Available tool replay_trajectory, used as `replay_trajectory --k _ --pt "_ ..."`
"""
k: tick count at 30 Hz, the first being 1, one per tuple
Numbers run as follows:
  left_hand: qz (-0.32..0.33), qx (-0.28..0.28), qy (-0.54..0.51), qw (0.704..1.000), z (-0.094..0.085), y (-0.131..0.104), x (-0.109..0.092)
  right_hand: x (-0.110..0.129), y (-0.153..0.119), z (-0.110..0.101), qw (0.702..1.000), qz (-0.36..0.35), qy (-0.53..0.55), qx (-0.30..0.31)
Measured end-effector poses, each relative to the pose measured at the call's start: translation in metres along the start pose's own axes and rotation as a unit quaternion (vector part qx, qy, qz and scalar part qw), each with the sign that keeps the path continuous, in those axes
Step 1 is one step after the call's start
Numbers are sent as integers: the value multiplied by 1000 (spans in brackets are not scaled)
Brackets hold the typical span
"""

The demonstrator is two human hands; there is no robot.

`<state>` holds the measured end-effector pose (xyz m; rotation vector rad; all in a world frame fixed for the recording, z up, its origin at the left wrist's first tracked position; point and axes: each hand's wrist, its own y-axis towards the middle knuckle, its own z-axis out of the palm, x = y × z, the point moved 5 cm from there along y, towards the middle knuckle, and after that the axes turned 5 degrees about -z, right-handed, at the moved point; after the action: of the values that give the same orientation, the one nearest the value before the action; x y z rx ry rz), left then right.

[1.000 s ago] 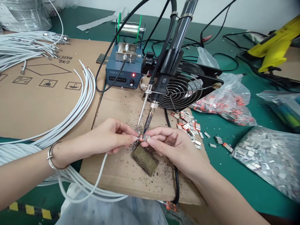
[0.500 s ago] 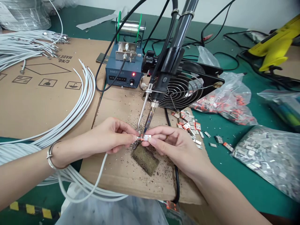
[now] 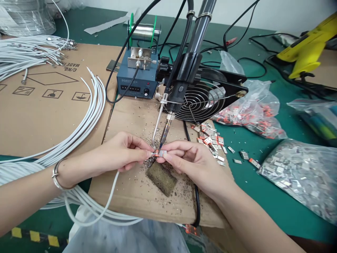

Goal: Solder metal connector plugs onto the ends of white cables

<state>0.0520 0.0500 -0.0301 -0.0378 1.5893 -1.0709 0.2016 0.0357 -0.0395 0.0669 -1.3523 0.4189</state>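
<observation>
Far left, rear: a coil (image 3: pixel 26 17), wrapped in clear plastic. In front of it, a bundle of finished white leads (image 3: pixel 34 52) with metal ends, laid on a printed cardboard sheet (image 3: pixel 39 116). Next, a curved hank of white cables (image 3: pixel 86 123), its free ends pointed rearward. A bracelet (image 3: pixel 56 175) is worn on the left wrist. By the left hand (image 3: pixel 129 153), a single white cable (image 3: pixel 114 188) is pinched between thumb and fingers, its end directed at the connector; the joint is too small to be read. Behind, a blue feeder unit (image 3: pixel 137 84) is topped by a solder spool (image 3: pixel 142 32). A bent metal feed tube (image 3: pixel 157 124) is aimed downward beside the soldering iron (image 3: pixel 165 130), whose tip is set at the connector; exact contact cannot be told. Below the hands, a brown sponge (image 3: pixel 161 178) is placed. The orange-and-metal connector (image 3: pixel 162 153) is gripped by thumb and fingers of the right hand (image 3: pixel 189 160), under the iron. Further right: a black fan (image 3: pixel 195 103), loose connectors (image 3: pixel 210 138) in a heap, a bag of orange-ended parts (image 3: pixel 252 109), a yellow tool (image 3: pixel 302 52), a bag of metal pieces (image 3: pixel 302 179).
</observation>
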Motion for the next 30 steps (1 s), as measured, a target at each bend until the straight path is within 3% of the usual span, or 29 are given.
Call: replay_trajectory --k 30 --pt "4 18 -17 1000 0 1 1 1 0 -1 999 5 -34 0"
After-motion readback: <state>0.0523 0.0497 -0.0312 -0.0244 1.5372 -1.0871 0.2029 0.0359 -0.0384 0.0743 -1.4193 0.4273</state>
